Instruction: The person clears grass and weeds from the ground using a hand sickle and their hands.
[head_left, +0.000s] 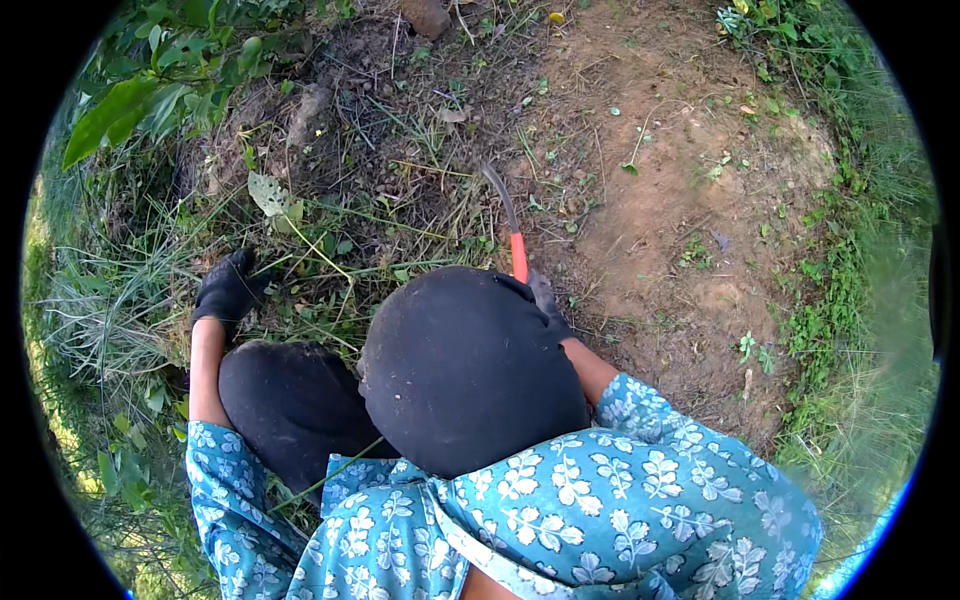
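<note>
My right hand (547, 300), in a dark glove, grips a sickle (517, 244) beside my bent knee. The orange-red part next to its blade shows, while the rest of the handle is hidden by the hand and knee. Its thin curved blade (502, 195) points forward over the soil, with the tip bending left. Over on the left, my left hand (231, 289), also dark-gloved, is low among grass and weeds (322, 262). Thin stems run close to its fingertips; whether the fingers hold any is unclear. A pale leaf full of holes (268, 193) stands just ahead of that hand.
My two knees (472, 367) in dark cloth fill the near middle. Bare brown soil (675, 202) with scattered cut leaves spreads to the right, bordered by green plants (817, 277). A leafy branch (150, 97) hangs at upper left. A stone (426, 16) lies at the top.
</note>
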